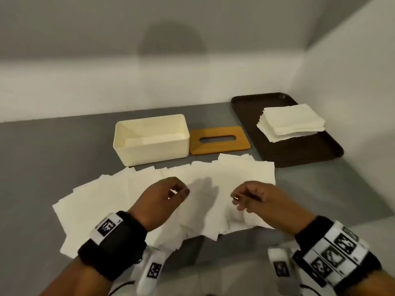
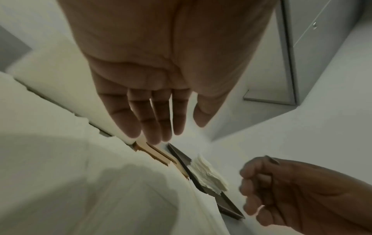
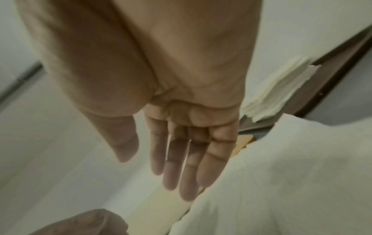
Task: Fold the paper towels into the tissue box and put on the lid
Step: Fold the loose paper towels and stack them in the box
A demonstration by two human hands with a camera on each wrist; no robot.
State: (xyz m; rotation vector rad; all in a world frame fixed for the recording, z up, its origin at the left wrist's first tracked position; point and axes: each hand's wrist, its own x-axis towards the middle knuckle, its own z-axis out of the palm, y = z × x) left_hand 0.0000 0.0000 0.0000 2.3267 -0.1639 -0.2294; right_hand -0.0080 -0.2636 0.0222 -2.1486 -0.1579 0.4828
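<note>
Your left hand (image 1: 162, 199) and right hand (image 1: 254, 199) hover, fingers relaxed and holding nothing, above the fanned paper towels (image 1: 106, 199). Beyond them the open tissue box (image 1: 149, 150) sits beside its lid (image 1: 220, 138); a tray (image 1: 299, 154) holds stacked towels (image 1: 292, 121).
</note>
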